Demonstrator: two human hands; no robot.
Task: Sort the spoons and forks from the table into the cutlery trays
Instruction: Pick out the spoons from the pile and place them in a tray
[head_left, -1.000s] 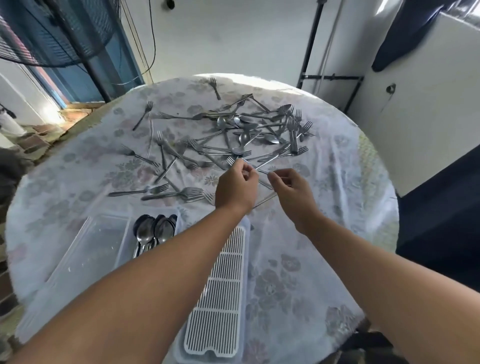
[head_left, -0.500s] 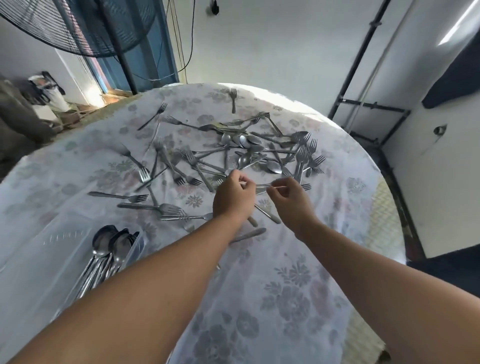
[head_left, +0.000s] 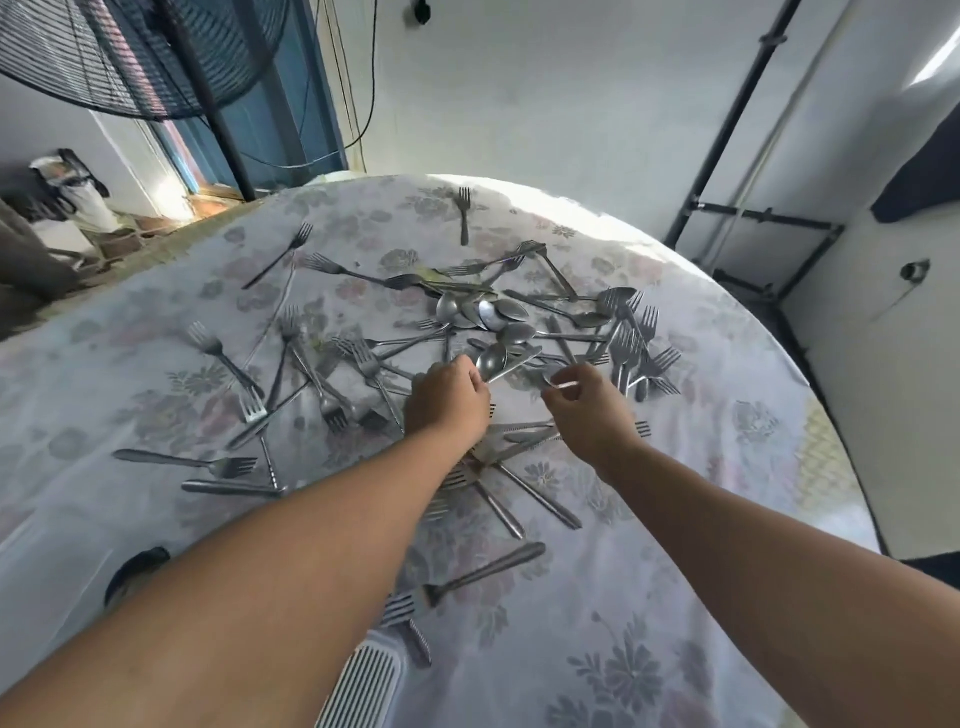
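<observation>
White slatted cutlery tray at 6 o'clock edge of table, left hand pinching a spoon at centre, right hand pinching another spoon's handle, heap of forks and spoons toward 12 o'clock.

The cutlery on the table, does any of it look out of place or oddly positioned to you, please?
Mostly a loose, crossed pile of forks and spoons, as expected before sorting. One fork lies alone near the far edge, well apart from the pile. Another fork rests partly over the slatted tray rim, not inside it.
</observation>
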